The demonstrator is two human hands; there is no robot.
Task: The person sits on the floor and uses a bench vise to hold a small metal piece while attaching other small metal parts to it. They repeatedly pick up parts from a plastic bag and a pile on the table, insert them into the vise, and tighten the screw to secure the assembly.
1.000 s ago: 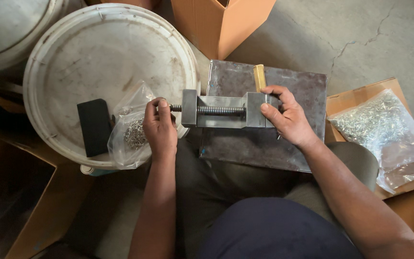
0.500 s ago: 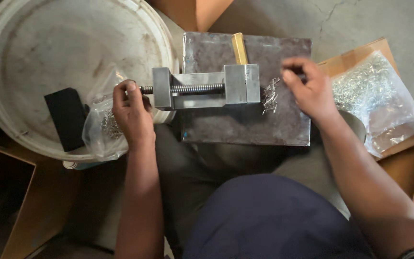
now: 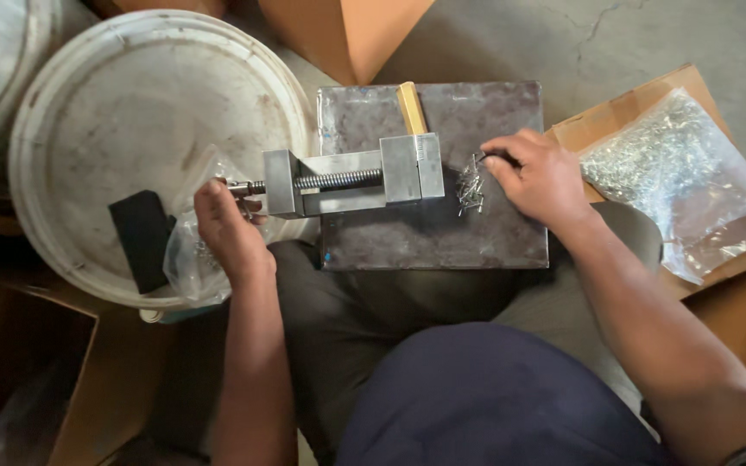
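Note:
A small steel vise (image 3: 351, 179) lies across the left edge of a grey metal plate (image 3: 442, 233) on my lap. My left hand (image 3: 228, 226) is closed on the handle end of the vise screw, over a small clear bag (image 3: 190, 259) of metal parts. My right hand (image 3: 539, 177) rests on the plate to the right of the vise, fingertips pinching small metal pins from a loose pile (image 3: 470, 185). A brass-coloured bar (image 3: 410, 108) sticks out behind the vise jaws.
A white bucket lid (image 3: 131, 112) sits at the left with a black block (image 3: 142, 237) on it. A large clear bag of metal parts (image 3: 675, 173) lies on cardboard at the right. Cardboard boxes (image 3: 347, 30) stand at the back and lower left.
My right hand left the vise jaw and moved right to the pile of pins on the plate. My left hand stayed on the screw handle.

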